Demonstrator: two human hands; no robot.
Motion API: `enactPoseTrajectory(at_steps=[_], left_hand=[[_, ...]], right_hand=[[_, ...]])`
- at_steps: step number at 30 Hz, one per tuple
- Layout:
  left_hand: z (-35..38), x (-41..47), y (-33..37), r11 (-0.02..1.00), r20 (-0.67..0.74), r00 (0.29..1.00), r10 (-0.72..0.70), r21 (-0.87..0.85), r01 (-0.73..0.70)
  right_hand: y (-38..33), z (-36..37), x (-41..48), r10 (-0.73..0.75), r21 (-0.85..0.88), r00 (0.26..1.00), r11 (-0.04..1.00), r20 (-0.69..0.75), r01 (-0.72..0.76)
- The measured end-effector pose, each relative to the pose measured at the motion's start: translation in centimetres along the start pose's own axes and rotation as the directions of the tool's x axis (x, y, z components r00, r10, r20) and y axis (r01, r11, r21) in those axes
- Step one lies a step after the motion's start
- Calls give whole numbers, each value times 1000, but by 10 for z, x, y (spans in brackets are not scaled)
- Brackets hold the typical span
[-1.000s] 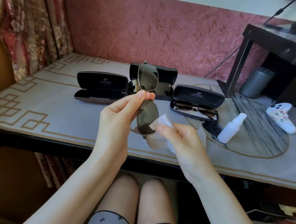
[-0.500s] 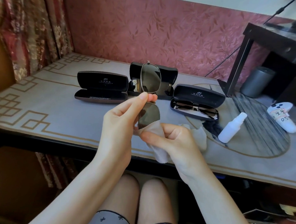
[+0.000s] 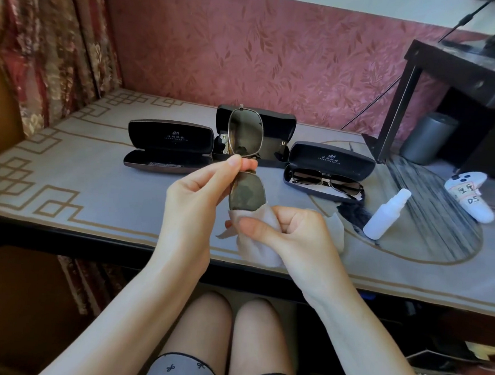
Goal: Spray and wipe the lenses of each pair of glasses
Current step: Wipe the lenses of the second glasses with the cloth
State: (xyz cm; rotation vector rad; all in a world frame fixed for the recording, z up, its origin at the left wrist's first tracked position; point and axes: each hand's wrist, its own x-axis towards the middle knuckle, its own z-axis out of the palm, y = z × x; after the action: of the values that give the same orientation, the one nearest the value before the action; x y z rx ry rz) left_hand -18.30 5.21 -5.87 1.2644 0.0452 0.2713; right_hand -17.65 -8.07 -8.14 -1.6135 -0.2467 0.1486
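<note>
Above the table, my left hand pinching sunglasses at the bridge; right hand pinching cloth over the lower lens

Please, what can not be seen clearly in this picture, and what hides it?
Head view, sunglasses: the lower lens's bottom edge is covered by the cloth and the right hand.
Head view: their bridge is hidden under the left hand, which pinches it.
Head view, middle case: its inside is mostly blocked by the raised upper lens.
Head view, left case: the lid's lettering is too small to read.
</note>
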Motion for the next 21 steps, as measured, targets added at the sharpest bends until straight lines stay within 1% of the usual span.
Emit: enactPoseTrajectory(at_steps=[3, 5, 7, 9, 11, 13, 14, 16, 18, 19, 20, 21], left_hand=[[-3, 3, 2, 1000, -2, 1000, -12, -6, 12], [-3, 5, 3, 1000, -5, 1000, 0, -11, 0], [-5, 7, 4, 999, -29, 999, 31, -13, -32], [-7, 11, 7, 999, -43, 998, 45, -19, -45], [-10, 15, 10, 999, -13, 999, 29, -26, -30], [-13, 18, 13, 1000, 24, 1000, 7, -11, -7], [-15, 20, 14, 1000, 43, 999, -4, 2, 4], [-18, 23, 17, 999, 94, 995, -27, 42, 23], [-22, 26, 20, 996, 148, 988, -47, 87, 34], [-24, 28, 21, 994, 169, 984, -55, 107, 37], [-27, 30, 22, 991, 189, 980, -62, 128, 38], [-29, 32, 24, 988, 214, 974, -69, 151, 36]], right_hand=[[3, -5, -1, -14, -48, 999, 999, 48, 16], [4, -8, -2, -10, -41, 999, 999, 42, 12], [5, -13, -1, 4, 0, 1000, 1000, 6, -4], [8, -19, 3, 21, -9, 999, 1000, -42, -22], [9, -25, 8, 20, -87, 998, 996, -63, -25], [11, -30, 15, 4, -222, 997, 975, -78, -22], [9, -31, 19, 6, -300, 997, 954, -78, -30], [4, -30, 24, 61, -435, 995, 896, -77, -88], [0, -30, 28, 73, -567, 991, 814, -113, -125], [-1, -31, 30, 44, -595, 990, 795, -133, -115], [-4, -31, 33, 4, -576, 989, 813, -145, -88], [-6, -33, 36, -41, -522, 989, 852, -145, -41]])
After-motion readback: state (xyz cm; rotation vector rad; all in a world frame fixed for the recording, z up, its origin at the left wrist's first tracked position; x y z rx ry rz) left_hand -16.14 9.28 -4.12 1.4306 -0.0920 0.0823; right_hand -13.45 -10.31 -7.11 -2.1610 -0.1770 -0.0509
